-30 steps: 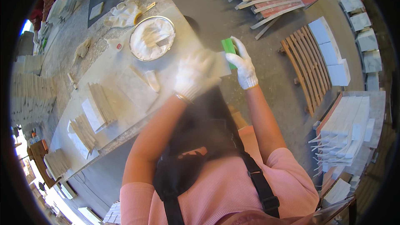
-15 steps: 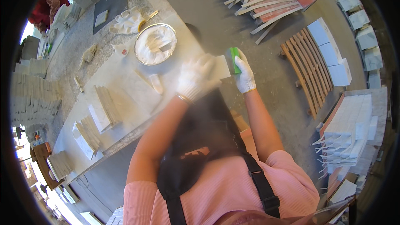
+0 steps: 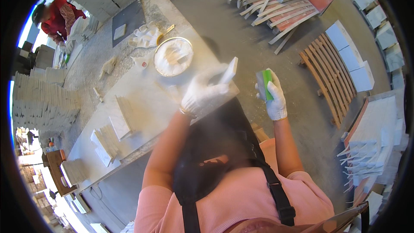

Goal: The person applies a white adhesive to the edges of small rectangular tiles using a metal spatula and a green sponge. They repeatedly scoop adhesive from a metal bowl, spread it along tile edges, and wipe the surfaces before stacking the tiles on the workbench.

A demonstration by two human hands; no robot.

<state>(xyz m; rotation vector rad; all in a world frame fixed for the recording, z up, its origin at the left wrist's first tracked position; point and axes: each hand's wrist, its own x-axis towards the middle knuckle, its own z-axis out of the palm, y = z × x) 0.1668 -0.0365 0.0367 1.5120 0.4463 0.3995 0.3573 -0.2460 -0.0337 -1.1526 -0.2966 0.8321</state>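
Observation:
My left hand (image 3: 200, 90), in a white knit glove, grips a small white stone tile (image 3: 230, 70) between thumb and fingers. The tile is tilted up on edge near the corner of the worktable (image 3: 148, 103); whether its lower edge touches the table cannot be told. In my gloved right hand (image 3: 276, 101) is a green-and-grey hand block (image 3: 266, 85), held upright beyond the table's edge and apart from the tile. A round metal-rimmed pan (image 3: 173, 56) of white paste or powder sits past my left hand.
Stacked tiles (image 3: 120, 118) stand along the table on the left. White gloves (image 3: 146, 36) lie behind the pan. A person in red (image 3: 62, 19) works at the far left. On the floor at right are a slatted wooden pallet (image 3: 330, 77) with white blocks and a pile of strips (image 3: 276, 6).
My left hand has raised the tile from flat to tilted on edge. The right hand has drawn back, down and to the right with the block. The view has shifted slightly left.

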